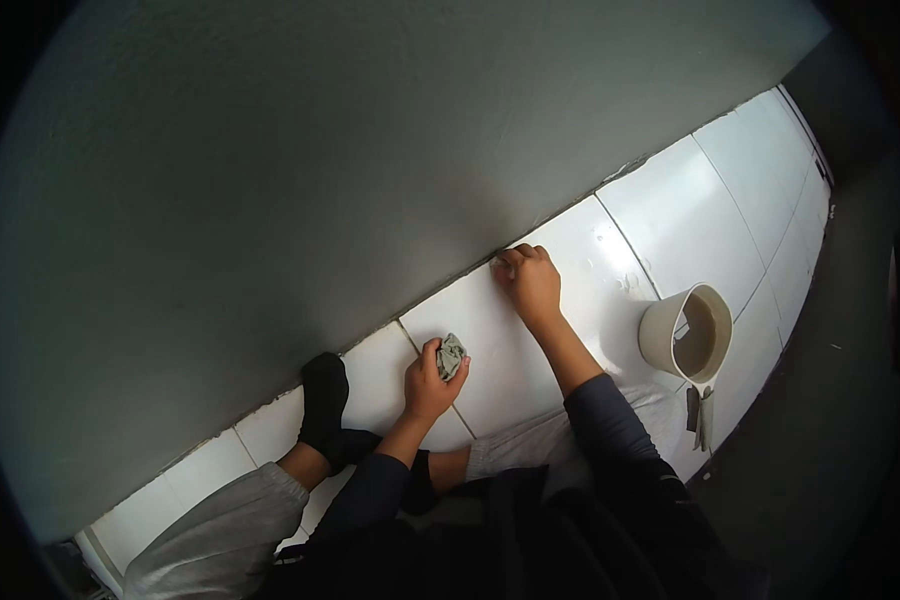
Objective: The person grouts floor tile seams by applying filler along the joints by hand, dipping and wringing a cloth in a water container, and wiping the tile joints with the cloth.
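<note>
My left hand [431,387] is closed around a crumpled grey-green cloth [451,357], held over the white floor tiles [490,340]. My right hand [530,280] is at the foot of the grey wall [270,200], where the wall meets the tiles. Its fingers are curled together against that edge. Something small and pale shows at the fingertips, too little of it to name. To the right of my right forearm stands a cream-coloured dipper [662,335] with murky liquid in it. Its handle points toward the bottom of the view.
My foot in a black sock [325,400] rests on the tiles near the wall, left of my left hand. Wet spots [610,255] shine on the tiles. Beyond the tiles' right edge lies a darker grey surface [830,430].
</note>
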A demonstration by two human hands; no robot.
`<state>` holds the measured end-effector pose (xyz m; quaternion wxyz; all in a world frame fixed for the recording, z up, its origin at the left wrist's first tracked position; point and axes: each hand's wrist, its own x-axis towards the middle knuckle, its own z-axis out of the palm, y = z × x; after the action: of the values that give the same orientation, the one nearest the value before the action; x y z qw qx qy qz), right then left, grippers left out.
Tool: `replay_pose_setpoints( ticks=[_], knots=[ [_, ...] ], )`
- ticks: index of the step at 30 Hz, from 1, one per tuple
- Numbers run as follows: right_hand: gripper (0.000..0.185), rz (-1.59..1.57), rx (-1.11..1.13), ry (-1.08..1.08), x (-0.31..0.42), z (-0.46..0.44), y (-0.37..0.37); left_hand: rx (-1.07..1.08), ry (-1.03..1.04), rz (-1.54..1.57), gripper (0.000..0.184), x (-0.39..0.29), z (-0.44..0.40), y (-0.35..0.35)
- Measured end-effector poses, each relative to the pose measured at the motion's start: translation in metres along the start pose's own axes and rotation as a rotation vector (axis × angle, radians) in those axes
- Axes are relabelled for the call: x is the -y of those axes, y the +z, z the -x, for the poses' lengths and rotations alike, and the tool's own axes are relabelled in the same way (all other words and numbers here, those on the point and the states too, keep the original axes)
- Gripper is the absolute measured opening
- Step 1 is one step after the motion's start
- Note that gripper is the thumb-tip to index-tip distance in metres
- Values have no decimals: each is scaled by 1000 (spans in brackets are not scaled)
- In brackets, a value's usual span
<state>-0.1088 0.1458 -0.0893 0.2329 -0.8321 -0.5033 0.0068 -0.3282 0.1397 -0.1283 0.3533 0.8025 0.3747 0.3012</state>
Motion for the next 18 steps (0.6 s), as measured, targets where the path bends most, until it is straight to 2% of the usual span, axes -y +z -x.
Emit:
replay_pose_setpoints(
  ticks=[4, 7, 9, 13, 18],
  knots=[
    [15, 31, -126, 142, -31, -12, -6, -10, 25, -33, 46, -1, -2, 0],
    [15, -33, -12, -103, -2, 9, 3, 0, 24, 11, 46, 0, -1, 0],
    [13, -26, 13, -145, -2, 11, -3, 7, 20, 11, 46, 1, 1, -1],
    [11, 52, -58, 85, -41, -12, -24, -24, 52, -15, 47, 2, 0, 1],
    [6, -19, 158, -38, -4, 12, -19, 8, 20, 4, 46, 1, -1, 0]
  ],
)
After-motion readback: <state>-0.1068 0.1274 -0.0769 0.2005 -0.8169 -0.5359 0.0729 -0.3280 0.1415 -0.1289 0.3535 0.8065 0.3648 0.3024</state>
